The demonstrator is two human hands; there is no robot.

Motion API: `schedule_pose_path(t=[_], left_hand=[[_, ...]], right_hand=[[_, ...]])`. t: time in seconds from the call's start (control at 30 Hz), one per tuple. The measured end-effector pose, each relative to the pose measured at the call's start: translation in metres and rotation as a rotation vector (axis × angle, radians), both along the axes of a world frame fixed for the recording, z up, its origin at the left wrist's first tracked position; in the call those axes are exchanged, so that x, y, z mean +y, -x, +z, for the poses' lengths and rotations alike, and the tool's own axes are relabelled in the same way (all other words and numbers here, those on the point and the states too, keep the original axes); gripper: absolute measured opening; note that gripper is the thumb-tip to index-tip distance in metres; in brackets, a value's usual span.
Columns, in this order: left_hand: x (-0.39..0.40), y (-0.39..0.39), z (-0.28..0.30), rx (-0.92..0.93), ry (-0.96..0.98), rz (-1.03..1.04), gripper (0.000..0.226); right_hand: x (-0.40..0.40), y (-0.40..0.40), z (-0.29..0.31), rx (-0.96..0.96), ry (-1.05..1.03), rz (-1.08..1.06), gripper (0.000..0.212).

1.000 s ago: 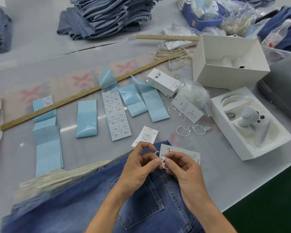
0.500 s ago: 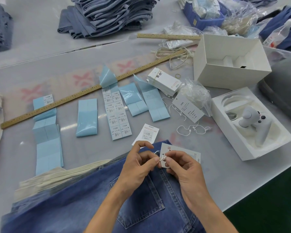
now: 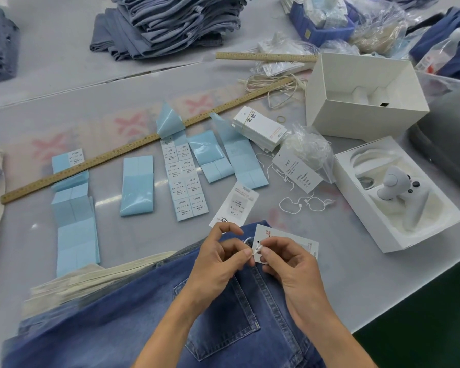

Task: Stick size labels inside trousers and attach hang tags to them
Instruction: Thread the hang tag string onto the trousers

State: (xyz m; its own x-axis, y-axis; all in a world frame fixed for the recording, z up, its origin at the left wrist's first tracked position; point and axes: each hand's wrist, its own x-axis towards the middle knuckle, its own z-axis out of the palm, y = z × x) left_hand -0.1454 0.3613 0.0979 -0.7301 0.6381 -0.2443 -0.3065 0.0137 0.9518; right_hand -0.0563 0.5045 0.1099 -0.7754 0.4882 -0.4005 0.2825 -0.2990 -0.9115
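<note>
Both forearms are bare right down to the wrists, with no sleeve showing on either. The left hand (image 3: pixel 218 264) and the right hand (image 3: pixel 287 264) wear no gloves, rings, watch or bracelet. The fingernails are short and unpainted.

The trousers (image 3: pixel 133 322) are blue denim cloth, matt with visible stitching. The label sheets (image 3: pixel 137 185) are glossy blue paper; the long ruler (image 3: pixel 112 155) is wood. The open box (image 3: pixel 361 96) is matt white card.

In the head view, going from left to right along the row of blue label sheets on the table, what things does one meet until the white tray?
Long folded blue strip → short blue sheet → printed size labels → loose hang tag → white controller in its tray.
</note>
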Motion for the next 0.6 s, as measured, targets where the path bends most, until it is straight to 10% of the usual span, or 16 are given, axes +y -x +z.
schedule_pose_path(t=[0.6], left_hand=[[0.0018,-0.0017,0.0009,-0.030,-0.031,0.075,0.032]], right_hand=[[-0.0046,0.0004,0.0005,-0.005,-0.037,0.028,0.017]])
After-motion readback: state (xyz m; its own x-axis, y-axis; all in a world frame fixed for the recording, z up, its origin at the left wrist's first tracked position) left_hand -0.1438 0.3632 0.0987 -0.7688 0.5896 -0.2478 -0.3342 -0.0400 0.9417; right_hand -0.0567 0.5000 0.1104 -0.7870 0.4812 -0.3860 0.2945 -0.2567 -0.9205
